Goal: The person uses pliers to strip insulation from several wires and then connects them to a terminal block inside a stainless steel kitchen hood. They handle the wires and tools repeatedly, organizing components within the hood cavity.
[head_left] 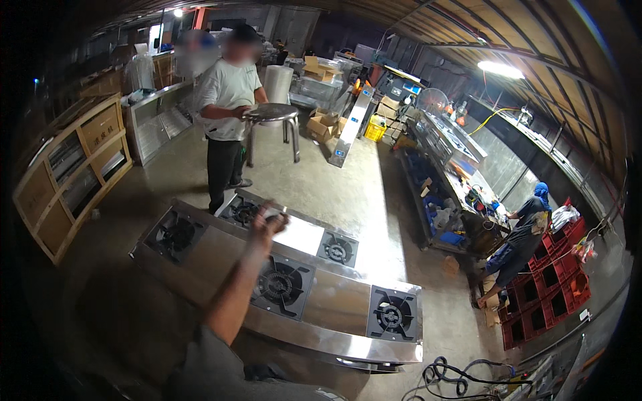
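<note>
My left hand [267, 226] is raised over a long stainless steel gas stove [224, 264], its forearm coming up from the lower edge. The fingers are partly curled, with a small whitish bit at their tips that is too small to name. Below and beside the forearm lies a black burner [279, 286]; another burner [393, 314] is at the right end and one [177, 235] at the left. Behind this stove stands a second steel unit [301, 234] with burners, partly hidden by my hand. My right hand is out of view.
Across the stoves, a person in a white shirt holds a round metal stool [271, 112]. A wooden crate [80, 174] stands left. At right, another person bends near red crates [548, 287] beside a cluttered workbench [441, 194]. Black hoses [461, 377] lie on the floor, lower right.
</note>
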Available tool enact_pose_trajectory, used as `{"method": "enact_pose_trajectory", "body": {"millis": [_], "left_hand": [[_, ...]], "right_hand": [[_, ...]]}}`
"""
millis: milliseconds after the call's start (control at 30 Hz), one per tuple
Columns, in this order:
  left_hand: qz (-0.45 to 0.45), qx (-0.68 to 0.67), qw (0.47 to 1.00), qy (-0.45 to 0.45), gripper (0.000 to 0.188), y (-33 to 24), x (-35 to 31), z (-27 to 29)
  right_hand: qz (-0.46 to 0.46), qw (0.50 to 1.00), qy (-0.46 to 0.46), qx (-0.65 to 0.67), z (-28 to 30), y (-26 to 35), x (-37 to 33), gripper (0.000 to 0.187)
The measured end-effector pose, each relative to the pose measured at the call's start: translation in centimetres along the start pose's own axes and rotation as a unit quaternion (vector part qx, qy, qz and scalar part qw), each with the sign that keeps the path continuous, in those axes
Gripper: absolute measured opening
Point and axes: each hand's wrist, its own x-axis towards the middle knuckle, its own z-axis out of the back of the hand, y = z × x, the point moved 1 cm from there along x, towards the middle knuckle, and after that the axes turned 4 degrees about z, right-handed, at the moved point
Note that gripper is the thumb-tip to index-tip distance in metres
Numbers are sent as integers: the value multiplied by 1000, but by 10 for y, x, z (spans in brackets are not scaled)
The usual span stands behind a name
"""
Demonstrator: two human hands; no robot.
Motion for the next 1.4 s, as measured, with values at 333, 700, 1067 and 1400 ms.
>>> {"method": "enact_pose_trajectory", "body": {"millis": [333, 700, 1067, 1400], "left_hand": [[109, -393, 870, 276, 27, -37, -129, -129], [282, -268, 883, 262, 19, 15, -324, -186], [472, -186, 744, 435, 17, 36, -535, -273], [687, -231, 445, 526, 18, 84, -716, -383]], "right_hand": [[18, 999, -7, 44, 24, -64, -40, 57], [193, 975, 47, 101, 27, -5, -184, 61], [382, 915, -129, -24, 134, -45, -326, 67], [382, 870, -278, 141, 210, -130, -368, 70]]}}
